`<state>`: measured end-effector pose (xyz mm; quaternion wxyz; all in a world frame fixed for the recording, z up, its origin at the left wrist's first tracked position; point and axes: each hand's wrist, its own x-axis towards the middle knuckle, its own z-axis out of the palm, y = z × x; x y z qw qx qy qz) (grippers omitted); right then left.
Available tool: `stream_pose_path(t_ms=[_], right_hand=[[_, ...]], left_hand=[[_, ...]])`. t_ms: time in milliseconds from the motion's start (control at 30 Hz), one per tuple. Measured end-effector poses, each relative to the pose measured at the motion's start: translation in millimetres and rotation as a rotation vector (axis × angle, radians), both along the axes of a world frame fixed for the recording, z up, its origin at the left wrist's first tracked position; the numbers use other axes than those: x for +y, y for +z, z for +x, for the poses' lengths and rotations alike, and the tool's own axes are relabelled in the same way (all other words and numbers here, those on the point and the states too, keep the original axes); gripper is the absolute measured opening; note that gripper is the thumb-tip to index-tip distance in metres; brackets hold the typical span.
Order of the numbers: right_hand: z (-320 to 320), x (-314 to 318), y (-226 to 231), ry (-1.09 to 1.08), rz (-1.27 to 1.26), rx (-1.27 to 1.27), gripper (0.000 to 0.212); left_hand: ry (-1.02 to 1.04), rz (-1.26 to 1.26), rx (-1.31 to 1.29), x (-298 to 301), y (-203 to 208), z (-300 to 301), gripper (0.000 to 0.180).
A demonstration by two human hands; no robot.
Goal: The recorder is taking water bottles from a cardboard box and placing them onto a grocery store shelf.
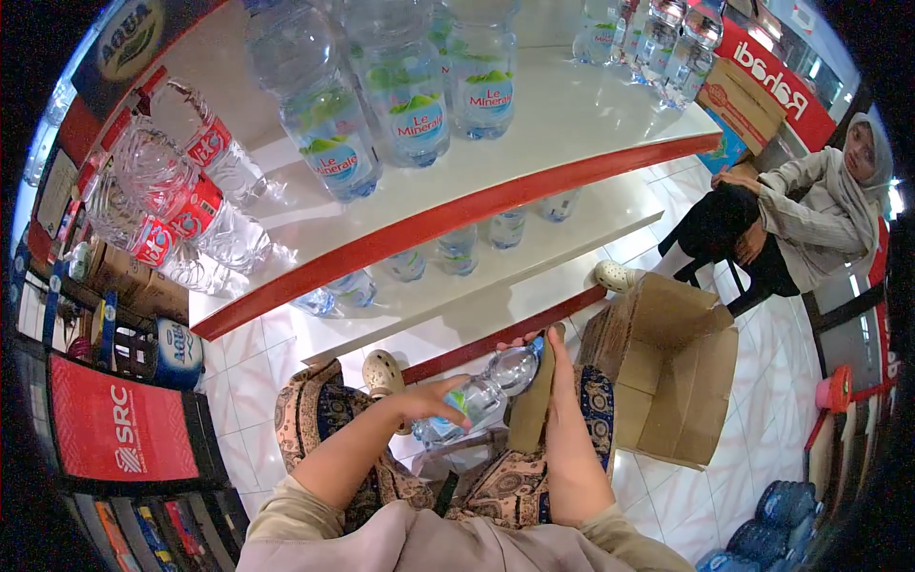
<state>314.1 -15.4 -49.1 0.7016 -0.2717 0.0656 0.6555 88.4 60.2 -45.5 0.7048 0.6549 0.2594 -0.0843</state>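
A clear plastic water bottle (pixel 488 396) with a blue-green label is tilted over my lap, its cap end toward the upper right. My left hand (pixel 434 402) is closed round the bottle's lower body. At the cap end, my right hand (pixel 556 355) holds a flat brown piece (pixel 530 400) against the bottle neck; whether it is cardboard or cloth I cannot tell. Some right-hand fingers are hidden behind the neck. An open cardboard box (pixel 667 410) stands on the floor just right of my right forearm.
Ahead is a white shelf with a red edge (pixel 457 226), bearing large water bottles (pixel 405 110) and, at left, red-labelled bottles (pixel 195 205). More bottles (pixel 457 250) stand on the lower shelf (pixel 534 257). A person (pixel 791 214) sits at the right. Blue-wrapped packs (pixel 777 524) lie lower right.
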Motion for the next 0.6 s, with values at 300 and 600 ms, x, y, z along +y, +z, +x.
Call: stream_pose_path(t_ms=[300,600], right_hand=[[-2.3,-2.7,11.0,0.083,0.153,-0.047,0.035],[-25.5,2.9,11.7,0.06,0.332,-0.395,0.06]], left_hand=[[-0.114,0.197,0.105,6.5,48.7,4.5,0.09],[0.224,0.274,0.016,-14.9,24.1,18.6,0.094]])
